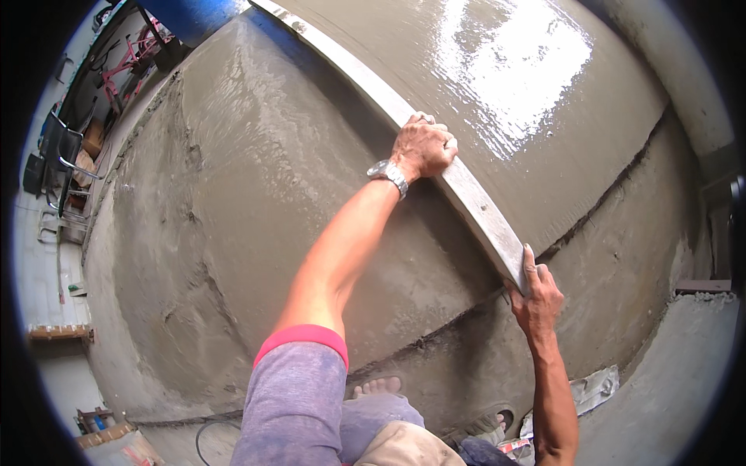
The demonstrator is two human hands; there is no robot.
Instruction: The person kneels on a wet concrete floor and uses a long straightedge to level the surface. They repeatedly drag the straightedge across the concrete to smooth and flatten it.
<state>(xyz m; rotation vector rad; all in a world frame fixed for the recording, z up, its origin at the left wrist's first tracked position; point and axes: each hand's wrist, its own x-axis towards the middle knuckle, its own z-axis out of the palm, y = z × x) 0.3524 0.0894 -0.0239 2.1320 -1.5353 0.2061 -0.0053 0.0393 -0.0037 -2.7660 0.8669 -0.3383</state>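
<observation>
One black chair (64,147) stands at the far left, with a pink bike (124,74) beyond it and a blue object (194,17) at the top edge. Wet cement (256,233) spreads over most of the floor, rough and cracked on its left. From the lower edge rises a greyish-purple sleeve (291,396) with a pink cuff (307,334); a silver watch (388,177) circles the wrist above. The left hand (423,147) is closed tightly over the plank (381,93), which slants across the cement from the top edge down toward the right, a dark shadow along its left side; whether its underside touches everywhere, I cannot tell. White glare (517,70) lies on the cement right of the plank. The right hand (538,299) holds the plank's near end, gripping it narrowly, one digit pointing up along its right side. A dark crack (614,186) runs up and right from there toward the wall (684,70).
</observation>
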